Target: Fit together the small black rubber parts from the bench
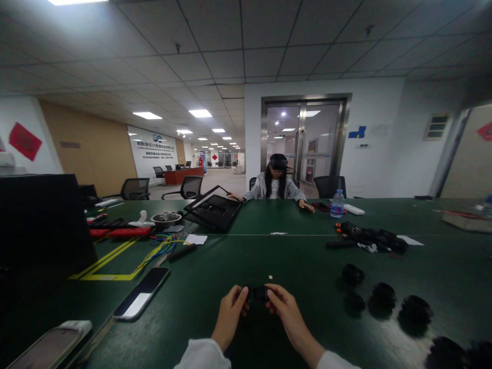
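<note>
Near the front of the green table (253, 256), my two hands face each other a short way apart. My right hand (286, 307) pinches a small black part (260, 293) between thumb and fingers, and its left end points at my other hand. The fingers of my left hand (231, 310) are closed around something small and dark, mostly hidden behind the thumb. Whether the dark pieces touch cannot be made out. Off to the right stand several black ring-like parts (383, 294), dim and blurred.
Two phones (142, 294) lie at the left, below coloured wires (163, 246) and a metal bowl (166, 219). Across the table, a person (275, 182) touches a tilted black panel (215, 209). A water bottle (337, 204) and a black cluttered pile (371, 237) are at right.
</note>
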